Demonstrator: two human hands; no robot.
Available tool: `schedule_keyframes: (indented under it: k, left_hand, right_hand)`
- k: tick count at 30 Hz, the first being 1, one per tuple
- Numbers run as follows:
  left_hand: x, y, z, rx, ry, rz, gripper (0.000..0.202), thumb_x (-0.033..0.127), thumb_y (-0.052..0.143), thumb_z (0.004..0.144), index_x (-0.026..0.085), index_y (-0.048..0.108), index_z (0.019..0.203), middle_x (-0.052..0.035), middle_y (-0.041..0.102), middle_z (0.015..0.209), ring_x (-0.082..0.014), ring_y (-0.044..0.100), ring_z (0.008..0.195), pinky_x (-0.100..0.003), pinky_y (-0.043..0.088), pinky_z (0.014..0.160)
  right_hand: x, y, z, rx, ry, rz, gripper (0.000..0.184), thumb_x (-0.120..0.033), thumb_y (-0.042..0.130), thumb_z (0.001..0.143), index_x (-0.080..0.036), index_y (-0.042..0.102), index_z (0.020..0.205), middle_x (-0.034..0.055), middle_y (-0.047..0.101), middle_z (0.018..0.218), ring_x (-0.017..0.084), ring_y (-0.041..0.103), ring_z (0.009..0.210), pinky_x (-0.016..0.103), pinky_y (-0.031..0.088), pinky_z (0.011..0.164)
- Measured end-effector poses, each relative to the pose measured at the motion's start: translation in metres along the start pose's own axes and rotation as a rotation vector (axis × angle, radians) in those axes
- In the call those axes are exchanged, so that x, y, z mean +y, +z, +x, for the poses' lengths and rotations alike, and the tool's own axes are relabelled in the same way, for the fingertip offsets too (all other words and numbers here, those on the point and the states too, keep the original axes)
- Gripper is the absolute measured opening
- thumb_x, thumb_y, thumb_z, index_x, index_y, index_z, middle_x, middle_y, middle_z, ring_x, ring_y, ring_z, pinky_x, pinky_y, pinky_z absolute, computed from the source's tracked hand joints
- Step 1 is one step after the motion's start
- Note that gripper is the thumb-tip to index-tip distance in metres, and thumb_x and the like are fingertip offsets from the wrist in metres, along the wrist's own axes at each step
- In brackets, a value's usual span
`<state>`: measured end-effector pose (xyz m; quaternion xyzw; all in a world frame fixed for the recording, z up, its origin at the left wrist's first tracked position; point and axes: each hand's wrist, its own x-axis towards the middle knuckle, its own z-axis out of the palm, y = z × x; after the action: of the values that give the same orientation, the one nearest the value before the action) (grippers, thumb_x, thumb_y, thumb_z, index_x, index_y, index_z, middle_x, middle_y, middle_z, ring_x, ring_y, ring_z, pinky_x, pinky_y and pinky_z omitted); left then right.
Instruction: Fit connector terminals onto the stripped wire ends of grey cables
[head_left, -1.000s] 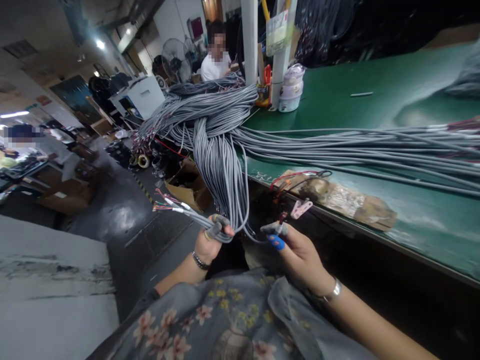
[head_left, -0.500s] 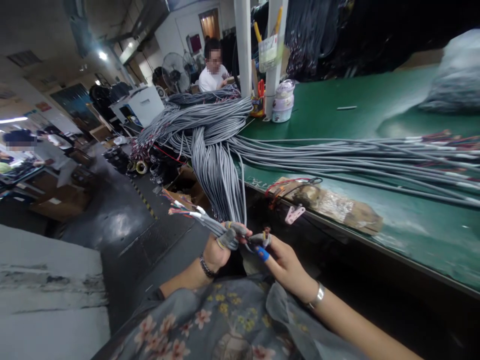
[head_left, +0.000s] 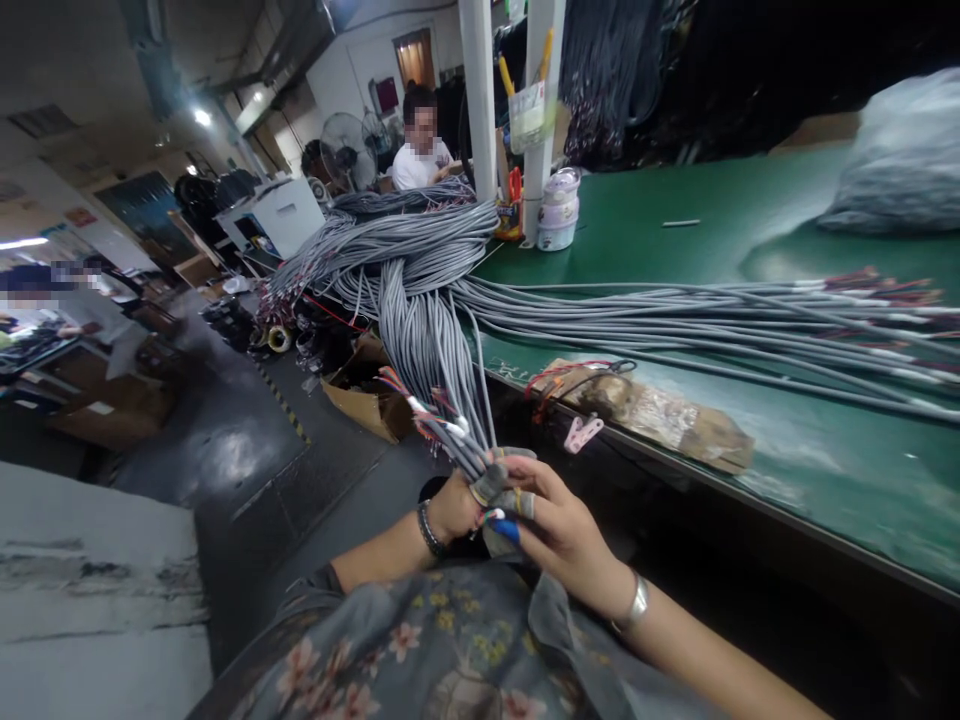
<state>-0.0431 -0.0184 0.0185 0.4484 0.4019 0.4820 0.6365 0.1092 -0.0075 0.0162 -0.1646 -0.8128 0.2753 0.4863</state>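
Left hand [head_left: 454, 508], forearm angled forward and right: closed around a grey cable bunch [head_left: 469, 456]. Right hand [head_left: 559, 515], forearm angled forward and left, fingers bent against the left hand: whether anything is gripped cannot be told. Cable bunch: held before the body; long axis slanted, coloured wire ends pointed away and left. Beyond: larger cable bundle [head_left: 420, 335], hung beside the green counter [head_left: 630, 200].
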Motion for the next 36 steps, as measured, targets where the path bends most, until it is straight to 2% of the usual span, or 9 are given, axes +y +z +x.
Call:
schedule_keyframes:
  k: [6, 10, 14, 19, 22, 25, 31, 34, 36]
  left_hand:
    - [-0.008, -0.016, 0.016, -0.074, -0.067, -0.013, 0.057, 0.062, 0.080, 0.041, 0.016, 0.067, 0.071, -0.0040, 0.063, 0.070, -0.0169, 0.055, 0.067, -0.030, 0.045, 0.067]
    - [-0.013, -0.017, 0.023, -0.143, -0.047, -0.010, 0.059, 0.074, 0.070, 0.044, 0.017, 0.060, 0.058, -0.0020, 0.055, 0.060, -0.0134, 0.048, 0.056, -0.028, 0.043, 0.057]
    - [-0.002, -0.016, 0.023, -0.260, -0.026, 0.074, 0.055, 0.059, 0.080, 0.044, 0.016, 0.068, 0.076, -0.0065, 0.064, 0.075, -0.0231, 0.058, 0.080, -0.033, 0.047, 0.074]
    - [0.013, -0.019, 0.016, -0.391, 0.087, 0.209, 0.088, 0.045, 0.088, 0.037, 0.016, 0.062, 0.116, -0.0114, 0.064, 0.109, -0.0312, 0.056, 0.106, -0.041, 0.043, 0.093]
    - [0.013, -0.020, 0.011, -0.359, 0.119, 0.291, 0.090, 0.039, 0.088, 0.039, 0.018, 0.059, 0.122, -0.0122, 0.063, 0.115, -0.0309, 0.057, 0.107, -0.041, 0.043, 0.095]
    - [0.009, -0.022, 0.008, -0.266, 0.177, 0.375, 0.070, 0.041, 0.085, 0.049, 0.017, 0.065, 0.112, -0.0111, 0.066, 0.106, -0.0282, 0.059, 0.102, -0.039, 0.044, 0.094]
    - [-0.005, -0.026, 0.005, -0.268, 0.151, 0.397, 0.047, 0.058, 0.074, 0.058, 0.015, 0.068, 0.073, -0.0013, 0.059, 0.056, -0.0151, 0.056, 0.057, -0.029, 0.050, 0.062]
    - [-0.013, -0.026, 0.000, -0.234, 0.105, 0.313, 0.051, 0.064, 0.068, 0.061, 0.015, 0.066, 0.074, 0.0016, 0.055, 0.051, -0.0104, 0.049, 0.046, -0.025, 0.047, 0.053]
    - [-0.018, -0.026, -0.006, -0.124, 0.125, 0.272, 0.050, 0.063, 0.068, 0.063, 0.015, 0.066, 0.079, -0.0004, 0.060, 0.058, -0.0115, 0.053, 0.051, -0.026, 0.048, 0.056]
  right_hand:
    - [0.004, -0.003, 0.011, -0.042, 0.025, -0.083, 0.020, -0.012, 0.056, 0.082, -0.024, 0.060, 0.098, 0.0098, 0.060, 0.111, 0.020, 0.061, 0.095, 0.031, 0.053, 0.076]
    - [0.006, 0.000, 0.013, -0.009, 0.103, -0.073, 0.013, -0.013, 0.056, 0.081, -0.023, 0.060, 0.088, 0.0077, 0.061, 0.098, 0.018, 0.061, 0.087, 0.029, 0.052, 0.071]
    - [0.009, 0.003, 0.011, 0.029, 0.153, -0.131, 0.005, -0.018, 0.056, 0.082, -0.021, 0.059, 0.080, 0.0063, 0.061, 0.087, 0.017, 0.060, 0.075, 0.028, 0.050, 0.063]
    - [0.011, 0.000, 0.012, -0.033, 0.082, -0.212, 0.012, -0.025, 0.051, 0.087, -0.021, 0.062, 0.084, 0.0066, 0.064, 0.083, 0.017, 0.060, 0.072, 0.027, 0.048, 0.061]
    - [0.008, -0.003, 0.015, -0.091, 0.006, -0.202, 0.018, -0.023, 0.045, 0.090, -0.022, 0.063, 0.088, 0.0072, 0.065, 0.086, 0.017, 0.061, 0.075, 0.027, 0.049, 0.065]
    - [0.003, -0.006, 0.020, -0.093, 0.001, -0.165, 0.017, -0.021, 0.044, 0.090, -0.022, 0.061, 0.091, 0.0074, 0.066, 0.089, 0.017, 0.062, 0.078, 0.027, 0.050, 0.067]
    - [-0.001, -0.003, 0.026, 0.068, 0.140, -0.174, 0.004, -0.024, 0.054, 0.084, -0.021, 0.056, 0.082, 0.0037, 0.064, 0.076, 0.016, 0.061, 0.066, 0.026, 0.049, 0.060]
    - [-0.001, -0.001, 0.023, 0.131, 0.207, -0.125, 0.004, -0.023, 0.055, 0.083, -0.022, 0.056, 0.087, 0.0017, 0.064, 0.073, 0.015, 0.061, 0.063, 0.025, 0.050, 0.059]
    - [-0.003, 0.000, 0.017, 0.177, 0.230, -0.093, 0.013, -0.024, 0.056, 0.082, -0.022, 0.055, 0.095, 0.0017, 0.065, 0.076, 0.015, 0.062, 0.063, 0.026, 0.050, 0.059]
